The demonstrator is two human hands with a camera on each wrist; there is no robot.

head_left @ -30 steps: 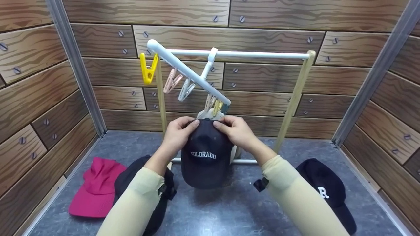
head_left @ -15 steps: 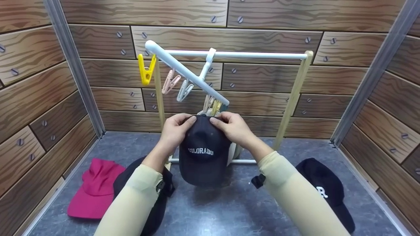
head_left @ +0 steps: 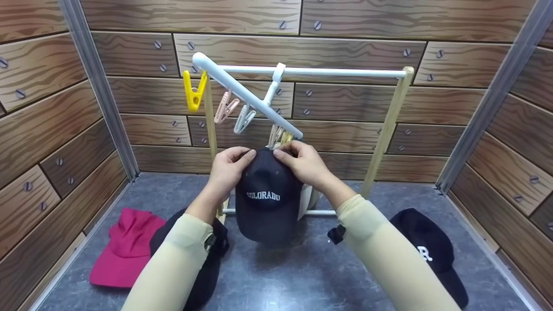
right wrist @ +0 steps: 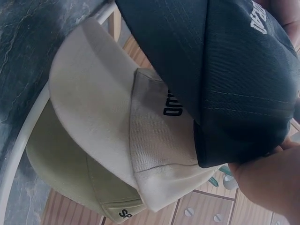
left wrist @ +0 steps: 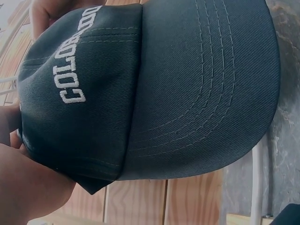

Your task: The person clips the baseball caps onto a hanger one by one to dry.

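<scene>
A dark navy baseball cap (head_left: pixel 268 216) lettered COLORADO hangs between my two hands, brim down and front toward me. My left hand (head_left: pixel 227 169) pinches its crown at the upper left, thumb in front. At the upper right of the crown my right hand (head_left: pixel 306 163) does the same. Just above the cap's top, a beige clothespin (head_left: pixel 274 135) and a pale yellow clothespin (head_left: pixel 286 137) hang from the low end of a tilted white hanger bar (head_left: pixel 248 93). Behind, the right wrist view shows a cream cap (right wrist: pixel 93 89) and an olive cap (right wrist: pixel 70 164).
The hanger hooks on a rack's white top rail (head_left: pixel 345 72). Toward its high end hang a bright yellow clothespin (head_left: pixel 195 97), a pink one and a white one. On the floor lie a magenta cap (head_left: pixel 121 255), a black cap (head_left: pixel 207 276) and a navy R cap (head_left: pixel 425 246).
Both hands have lifted the COLORADO cap a little, up toward the low-end clothespins. Its top now overlaps their lower ends in the head view.
</scene>
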